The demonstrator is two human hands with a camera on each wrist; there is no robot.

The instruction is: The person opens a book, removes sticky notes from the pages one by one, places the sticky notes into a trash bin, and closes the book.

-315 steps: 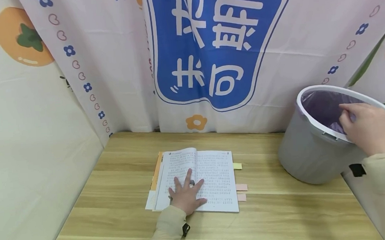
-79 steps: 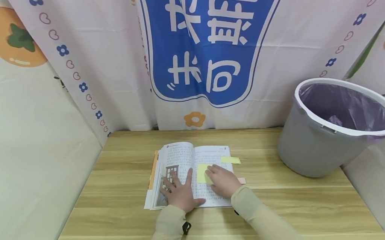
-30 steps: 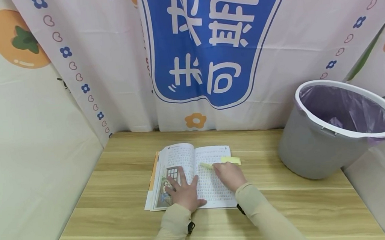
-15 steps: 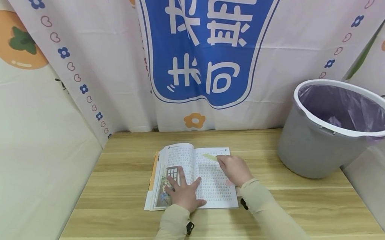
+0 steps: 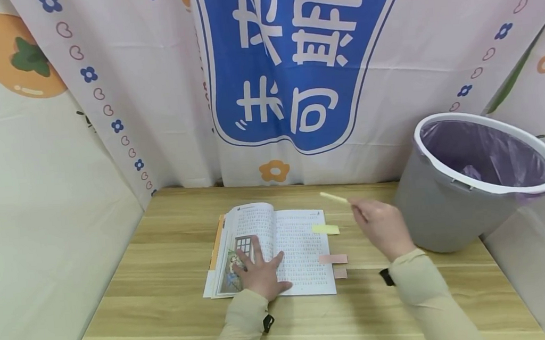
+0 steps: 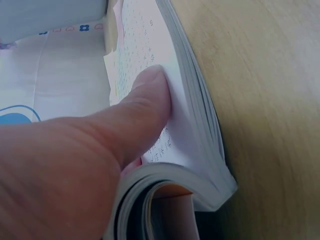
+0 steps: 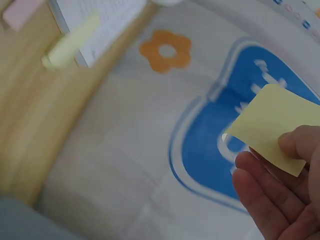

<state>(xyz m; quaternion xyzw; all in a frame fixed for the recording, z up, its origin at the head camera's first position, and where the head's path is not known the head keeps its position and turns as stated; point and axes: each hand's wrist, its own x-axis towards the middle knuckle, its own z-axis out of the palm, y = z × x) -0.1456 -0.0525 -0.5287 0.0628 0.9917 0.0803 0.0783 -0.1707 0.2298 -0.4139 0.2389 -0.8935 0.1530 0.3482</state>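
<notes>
Yellow note (image 7: 270, 122) in the right hand (image 5: 384, 229), open book (image 5: 300, 248) under the left hand (image 5: 261, 278).
The right thumb and fingers pinch the note by its edge, in the air between the book and the bin (image 5: 429, 208) (grey, with a purple liner (image 5: 487, 145)); the left fingers, spread wide and gripping nothing, rest on the pages.

Matt against gloss

Open white paper book (image 5: 298, 248), square yellow paper note (image 7: 275, 120): matt. Pale wood-grain surface (image 5: 169, 327): smooth. By the surface's right edge, round grey plastic bin (image 5: 441, 215): matt; purple plastic liner (image 5: 506, 154): glossy. White cloth curtain (image 5: 170, 92): creased.
</notes>
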